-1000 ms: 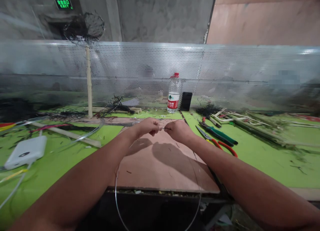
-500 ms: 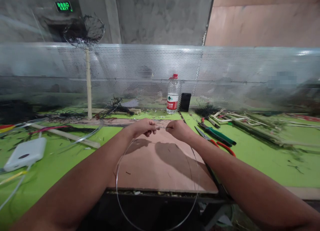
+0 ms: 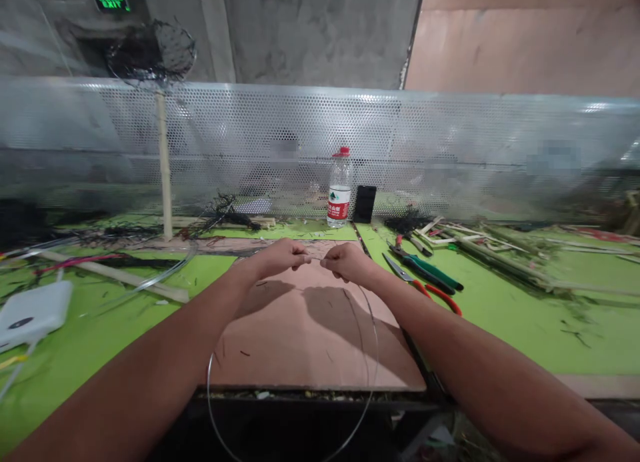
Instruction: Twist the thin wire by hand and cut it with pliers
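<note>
A large loop of thin clear wire [image 3: 376, 355] hangs from my hands, past the front edge of the wooden board [image 3: 300, 355]. My left hand [image 3: 285, 257] is closed in a pinch on one end of the loop, above the board. Just to its right, my right hand [image 3: 347, 261] pinches the other end. A narrow gap lies between the fingertips of the two hands. The exact wire ends are too small to make out.
Scissors with orange handles [image 3: 437, 297] and green-handled pliers [image 3: 430, 272] lie right of the board. Behind stand a water bottle [image 3: 339, 192] and a black phone [image 3: 365, 204]. At left are a bamboo post [image 3: 165, 169] and a white box [image 3: 37, 313].
The view has shifted slightly, so most things sit further left. My fingertips, which met along a short piece of wire, now show a small gap between them.
</note>
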Motion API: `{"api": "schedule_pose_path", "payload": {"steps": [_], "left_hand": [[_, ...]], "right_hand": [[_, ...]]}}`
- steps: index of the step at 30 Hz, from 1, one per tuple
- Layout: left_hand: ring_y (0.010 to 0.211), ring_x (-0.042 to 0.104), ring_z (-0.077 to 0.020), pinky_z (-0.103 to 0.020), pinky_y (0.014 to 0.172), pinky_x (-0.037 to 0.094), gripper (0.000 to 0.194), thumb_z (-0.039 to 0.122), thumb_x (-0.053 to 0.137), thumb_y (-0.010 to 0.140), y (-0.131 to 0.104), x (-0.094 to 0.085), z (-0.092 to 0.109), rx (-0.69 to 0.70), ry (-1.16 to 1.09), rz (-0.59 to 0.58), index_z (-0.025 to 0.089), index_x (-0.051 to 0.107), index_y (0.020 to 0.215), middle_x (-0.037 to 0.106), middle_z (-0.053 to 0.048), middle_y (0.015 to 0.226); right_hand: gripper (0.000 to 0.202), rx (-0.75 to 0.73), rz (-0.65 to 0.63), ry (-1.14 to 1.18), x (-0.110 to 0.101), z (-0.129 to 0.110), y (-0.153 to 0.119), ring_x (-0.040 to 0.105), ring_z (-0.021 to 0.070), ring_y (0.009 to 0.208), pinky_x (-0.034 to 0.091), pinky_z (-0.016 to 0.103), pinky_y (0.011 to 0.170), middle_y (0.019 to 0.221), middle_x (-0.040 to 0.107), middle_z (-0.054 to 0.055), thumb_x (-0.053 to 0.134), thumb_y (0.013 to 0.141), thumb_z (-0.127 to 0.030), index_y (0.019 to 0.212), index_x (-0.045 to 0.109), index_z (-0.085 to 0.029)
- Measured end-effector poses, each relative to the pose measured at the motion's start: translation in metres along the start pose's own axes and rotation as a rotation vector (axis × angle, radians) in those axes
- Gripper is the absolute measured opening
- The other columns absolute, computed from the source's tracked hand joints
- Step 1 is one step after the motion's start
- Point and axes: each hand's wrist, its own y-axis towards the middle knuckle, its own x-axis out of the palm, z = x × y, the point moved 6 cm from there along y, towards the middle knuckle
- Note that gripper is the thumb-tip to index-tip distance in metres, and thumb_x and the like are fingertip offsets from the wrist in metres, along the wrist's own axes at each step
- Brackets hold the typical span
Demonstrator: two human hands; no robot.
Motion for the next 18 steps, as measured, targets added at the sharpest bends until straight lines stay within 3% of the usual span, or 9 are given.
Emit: {"api": "schedule_pose_path", "payload": {"steps": [3,5,8,11,14,18], "left_hand": [[0.050,0.033,-0.0091,-0.023,0.048,0.024,0.024,0.037,0.053,0.071,0.001,0.000,-0.002,0.018,-0.019,-0.009,0.016,0.051,0.060,0.040,0.003,0.056],[0.051,0.036,-0.0095,-0.023,0.049,0.026,0.025,0.039,0.052,0.072,0.001,-0.001,-0.005,0.011,-0.033,-0.014,0.016,0.056,0.063,0.045,0.002,0.058],[0.056,0.042,-0.0106,-0.022,0.052,0.031,0.025,0.037,0.052,0.073,0.002,-0.003,-0.009,-0.003,-0.038,-0.008,0.017,0.064,0.080,0.057,-0.001,0.071],[0.062,0.047,-0.0124,-0.023,0.056,0.035,0.029,0.037,0.051,0.073,0.001,-0.006,-0.009,-0.002,-0.046,-0.005,0.020,0.066,0.092,0.063,-0.004,0.084],[0.067,0.051,-0.0149,-0.024,0.057,0.037,0.025,0.035,0.052,0.073,-0.001,-0.011,-0.008,0.016,-0.073,0.023,0.018,0.066,0.086,0.064,-0.005,0.084],[0.069,0.053,-0.0163,-0.025,0.059,0.038,0.029,0.039,0.053,0.073,0.000,-0.017,-0.016,-0.026,-0.170,0.060,0.016,0.064,0.086,0.062,-0.006,0.079]], "right_hand": [[0.035,0.096,-0.087,0.326,0.001,0.004,-0.002,0.044,0.0077,0.035,0.032,0.020,0.039,0.048,0.054,-0.002,0.042,0.087,-0.044,0.077,0.059,-0.014],[0.039,0.139,-0.067,0.442,-0.003,0.009,0.000,0.048,0.0084,0.037,0.033,0.019,0.037,0.050,0.056,0.000,0.037,0.089,-0.047,0.084,0.057,-0.014],[0.035,0.176,0.039,0.436,-0.013,0.021,0.005,0.049,0.0073,0.039,0.033,0.017,0.038,0.053,0.057,0.001,0.040,0.088,-0.044,0.084,0.056,-0.013],[0.026,0.148,0.180,0.266,-0.031,0.029,0.009,0.051,0.0073,0.044,0.036,0.017,0.042,0.060,0.059,0.001,0.049,0.083,-0.038,0.086,0.058,-0.014],[0.031,0.116,0.377,0.081,-0.066,0.032,0.005,0.054,0.0093,0.050,0.039,0.019,0.048,0.064,0.060,0.000,0.057,0.076,-0.033,0.102,0.057,-0.016],[0.040,0.167,0.541,0.069,-0.133,0.035,-0.017,0.058,0.0115,0.058,0.040,0.022,0.051,0.081,0.063,0.005,0.051,0.078,-0.039,0.111,0.050,-0.016]]}}
